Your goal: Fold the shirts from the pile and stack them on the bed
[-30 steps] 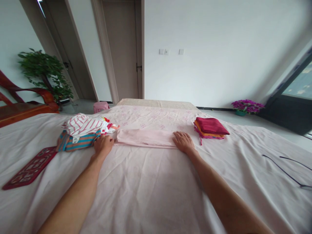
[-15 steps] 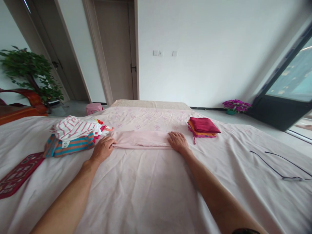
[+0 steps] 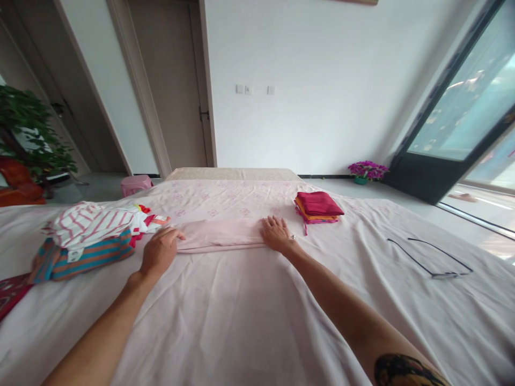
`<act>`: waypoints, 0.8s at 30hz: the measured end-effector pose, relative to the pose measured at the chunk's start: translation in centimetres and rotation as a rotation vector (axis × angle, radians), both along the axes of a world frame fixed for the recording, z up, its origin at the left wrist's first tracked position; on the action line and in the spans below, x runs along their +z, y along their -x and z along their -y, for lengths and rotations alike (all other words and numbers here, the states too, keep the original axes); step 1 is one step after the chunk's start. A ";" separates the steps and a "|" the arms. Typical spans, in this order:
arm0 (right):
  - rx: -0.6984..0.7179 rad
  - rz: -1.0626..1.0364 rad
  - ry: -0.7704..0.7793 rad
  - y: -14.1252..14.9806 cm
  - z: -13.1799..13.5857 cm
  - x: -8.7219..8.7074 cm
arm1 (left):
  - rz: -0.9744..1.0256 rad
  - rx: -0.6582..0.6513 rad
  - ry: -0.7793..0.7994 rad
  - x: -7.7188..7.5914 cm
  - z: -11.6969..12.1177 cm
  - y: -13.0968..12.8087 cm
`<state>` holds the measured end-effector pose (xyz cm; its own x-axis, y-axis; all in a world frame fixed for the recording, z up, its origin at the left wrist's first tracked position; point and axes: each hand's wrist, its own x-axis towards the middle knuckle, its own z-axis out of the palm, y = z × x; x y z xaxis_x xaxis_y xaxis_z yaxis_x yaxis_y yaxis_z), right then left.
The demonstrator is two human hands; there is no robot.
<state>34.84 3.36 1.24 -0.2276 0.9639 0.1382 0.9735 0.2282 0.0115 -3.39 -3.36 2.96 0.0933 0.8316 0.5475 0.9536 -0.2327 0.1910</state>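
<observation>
A long folded pale pink cloth (image 3: 219,235) lies across the pink bed sheet (image 3: 241,316). My left hand (image 3: 159,250) pinches the cloth's left end, fingers curled round its edge. My right hand (image 3: 276,234) lies flat on the cloth's right end with fingers spread. Just left of my left hand sits a heap of clothes: a red-and-white striped garment (image 3: 90,221) on top of a teal-and-orange striped one (image 3: 82,258). Right of my right hand is a neat stack of folded red, orange and pink cloths (image 3: 317,206).
A thin dark wire hanger (image 3: 432,260) lies on the sheet at the right. A dark red patterned cloth (image 3: 8,297) shows at the left edge. Beyond the bed are a pink stool (image 3: 134,184), a green plant (image 3: 28,128), purple flowers (image 3: 367,169), doors and a large window.
The view has swung to the right, so everything has slid left in the picture. My left hand has closed on the cloth's left end; my right hand stays flat on the other end.
</observation>
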 end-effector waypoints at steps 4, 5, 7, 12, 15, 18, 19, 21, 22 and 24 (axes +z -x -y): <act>0.068 -0.023 0.037 2.0 0.8 0.1 | 0.035 -0.229 0.052 -0.1 -2.1 -4.3; 0.066 -0.030 0.055 2.2 0.8 0.1 | -0.003 -0.265 0.088 -0.4 -2.7 -5.0; 0.054 -0.035 0.080 1.9 0.7 0.0 | -0.100 -0.276 0.184 -1.4 -3.4 -5.7; 0.013 -0.008 0.068 -1.1 0.3 -0.6 | -0.246 -0.146 0.314 -3.5 -3.1 -5.4; -0.018 -0.029 0.038 -3.0 0.4 -0.6 | -0.257 -0.144 0.306 -3.5 -2.4 -5.1; -0.094 -0.114 0.003 -4.5 0.1 0.0 | -0.244 -0.183 0.251 -3.0 -2.0 -5.3; -0.148 -0.153 -0.016 -5.0 -0.1 0.2 | -0.244 -0.222 0.222 -2.7 -1.9 -5.4; -0.283 -0.251 -0.038 -5.8 -0.7 0.8 | -0.254 -0.335 0.180 -2.4 -1.6 -5.8; -0.342 -0.312 -0.028 -6.2 -1.0 1.1 | -0.261 -0.396 0.181 -2.2 -1.5 -6.0; -0.411 -0.433 0.028 -6.8 -1.7 1.5 | -0.269 -0.489 0.212 -2.1 -1.3 -6.4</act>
<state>41.67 5.06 2.71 0.2363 0.9656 0.1088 0.8969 -0.1737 -0.4068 2.97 -2.03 0.89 0.6053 0.7459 0.2779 0.7669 -0.6400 0.0477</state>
